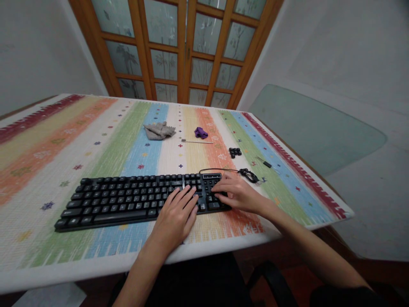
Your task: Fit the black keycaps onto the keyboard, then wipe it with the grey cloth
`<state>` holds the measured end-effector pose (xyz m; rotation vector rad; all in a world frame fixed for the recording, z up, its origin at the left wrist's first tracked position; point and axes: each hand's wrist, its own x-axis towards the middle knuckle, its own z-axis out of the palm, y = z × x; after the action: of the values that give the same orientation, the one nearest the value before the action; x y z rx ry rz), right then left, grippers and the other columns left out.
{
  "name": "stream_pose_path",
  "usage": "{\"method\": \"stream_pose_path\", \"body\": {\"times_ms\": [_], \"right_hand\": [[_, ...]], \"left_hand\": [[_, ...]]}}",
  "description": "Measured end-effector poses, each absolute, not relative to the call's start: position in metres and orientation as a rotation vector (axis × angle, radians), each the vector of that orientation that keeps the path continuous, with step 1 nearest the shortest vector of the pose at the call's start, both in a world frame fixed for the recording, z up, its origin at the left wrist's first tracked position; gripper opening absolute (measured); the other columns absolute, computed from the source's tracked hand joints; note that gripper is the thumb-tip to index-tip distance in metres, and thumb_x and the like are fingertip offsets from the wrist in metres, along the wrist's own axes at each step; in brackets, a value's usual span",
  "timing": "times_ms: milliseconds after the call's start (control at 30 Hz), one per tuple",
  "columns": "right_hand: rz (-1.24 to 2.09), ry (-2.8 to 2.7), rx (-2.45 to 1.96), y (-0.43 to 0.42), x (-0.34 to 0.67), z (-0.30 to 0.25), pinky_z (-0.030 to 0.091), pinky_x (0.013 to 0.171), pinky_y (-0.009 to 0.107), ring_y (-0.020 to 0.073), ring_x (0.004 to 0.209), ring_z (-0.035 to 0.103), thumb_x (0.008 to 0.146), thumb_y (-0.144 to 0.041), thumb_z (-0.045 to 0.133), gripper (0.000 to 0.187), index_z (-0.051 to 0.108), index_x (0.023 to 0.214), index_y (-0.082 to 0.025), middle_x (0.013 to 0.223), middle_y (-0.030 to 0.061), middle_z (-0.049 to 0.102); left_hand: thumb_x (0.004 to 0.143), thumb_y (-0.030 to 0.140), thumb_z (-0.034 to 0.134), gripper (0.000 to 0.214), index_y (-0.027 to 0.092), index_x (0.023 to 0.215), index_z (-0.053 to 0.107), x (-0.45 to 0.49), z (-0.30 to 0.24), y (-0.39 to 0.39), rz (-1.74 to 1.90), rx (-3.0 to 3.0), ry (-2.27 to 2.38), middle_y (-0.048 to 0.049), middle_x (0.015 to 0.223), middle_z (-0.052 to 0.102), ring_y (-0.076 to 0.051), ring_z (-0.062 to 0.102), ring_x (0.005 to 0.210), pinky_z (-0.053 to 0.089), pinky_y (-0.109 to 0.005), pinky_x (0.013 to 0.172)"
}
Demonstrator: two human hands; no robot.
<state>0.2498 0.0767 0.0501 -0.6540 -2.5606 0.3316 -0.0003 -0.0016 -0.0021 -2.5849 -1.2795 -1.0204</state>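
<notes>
A black keyboard (128, 198) lies across the striped table cloth (64, 140), near the front edge. My left hand (177, 215) rests flat on its right part, fingers stretched out over the keys. My right hand (234, 192) lies on the keyboard's right end over the number pad, fingers bent down onto the keys. Neither hand holds anything that I can see. The keyboard's black cable (247, 173) curls just behind my right hand.
Behind the keyboard lie a grey cloth (159, 130), a purple item (201, 133), a thin rod (198, 142), a cluster of loose black keycaps (235, 152) and a small black tool (265, 163). The table's right edge is close. A wooden glazed door stands behind.
</notes>
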Motion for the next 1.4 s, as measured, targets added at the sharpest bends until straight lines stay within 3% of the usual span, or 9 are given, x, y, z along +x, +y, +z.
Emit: {"method": "stream_pose_path", "body": {"times_ms": [133, 300, 833, 933, 1100, 1400], "right_hand": [[0.224, -2.578, -0.636, 0.072, 0.248, 0.05, 0.054, 0.08, 0.041, 0.022, 0.088, 0.06, 0.098, -0.02, 0.056, 0.021, 0.076, 0.101, -0.021, 0.098, 0.0067, 0.074], [0.093, -2.549, -0.775, 0.059, 0.245, 0.049, 0.051, 0.091, 0.05, 0.028, 0.105, 0.057, 0.095, -0.034, 0.064, 0.021, 0.078, 0.097, -0.019, 0.112, 0.0141, 0.063], [0.192, -2.355, -0.918, 0.051, 0.253, 0.017, 0.041, 0.102, 0.053, 0.0299, 0.119, 0.05, 0.1, -0.04, 0.058, 0.024, 0.073, 0.107, -0.023, 0.129, 0.0117, 0.057], [0.155, -2.293, -0.993, 0.069, 0.264, 0.026, 0.043, 0.099, 0.049, 0.0282, 0.114, 0.054, 0.101, -0.037, 0.054, 0.026, 0.071, 0.113, -0.023, 0.121, 0.0107, 0.063], [-0.119, -2.148, -1.362, 0.133, 0.299, 0.035, 0.045, 0.087, 0.043, 0.0284, 0.096, 0.06, 0.091, -0.03, 0.059, 0.019, 0.073, 0.1, -0.02, 0.096, 0.0095, 0.068], [-0.192, -2.232, -1.637, 0.187, 0.322, 0.022, 0.044, 0.087, 0.039, 0.0288, 0.095, 0.06, 0.085, -0.022, 0.056, 0.026, 0.078, 0.097, -0.017, 0.098, 0.0117, 0.071]], "left_hand": [[0.102, 0.021, 0.046, 0.033, 0.014, 0.127, 0.066, 0.0, -0.002, -0.002, -1.004, -2.581, -1.28, -0.012, 0.139, 0.065, -0.028, 0.057, 0.134, 0.046, -0.052, 0.112], [0.101, 0.02, 0.047, 0.032, 0.013, 0.127, 0.065, 0.0, -0.001, -0.002, -0.996, -2.58, -1.28, -0.0129, 0.138, 0.065, -0.028, 0.057, 0.134, 0.046, -0.052, 0.112], [0.101, 0.021, 0.047, 0.033, 0.013, 0.127, 0.066, 0.0, -0.004, 0.0, -1.012, -2.567, -1.257, -0.0132, 0.138, 0.066, -0.028, 0.057, 0.133, 0.046, -0.052, 0.112], [0.102, 0.021, 0.047, 0.033, 0.013, 0.127, 0.066, -0.001, -0.004, 0.0, -1.009, -2.556, -1.253, -0.0129, 0.138, 0.066, -0.028, 0.058, 0.133, 0.047, -0.051, 0.112], [0.102, 0.021, 0.046, 0.032, 0.012, 0.126, 0.066, 0.0, -0.004, 0.0, -1.01, -2.54, -1.24, -0.0123, 0.137, 0.066, -0.027, 0.058, 0.132, 0.047, -0.051, 0.111], [0.102, 0.022, 0.046, 0.032, 0.012, 0.126, 0.066, 0.0, -0.005, 0.0, -1.017, -2.55, -1.257, -0.012, 0.137, 0.066, -0.027, 0.057, 0.133, 0.047, -0.051, 0.112]]}}
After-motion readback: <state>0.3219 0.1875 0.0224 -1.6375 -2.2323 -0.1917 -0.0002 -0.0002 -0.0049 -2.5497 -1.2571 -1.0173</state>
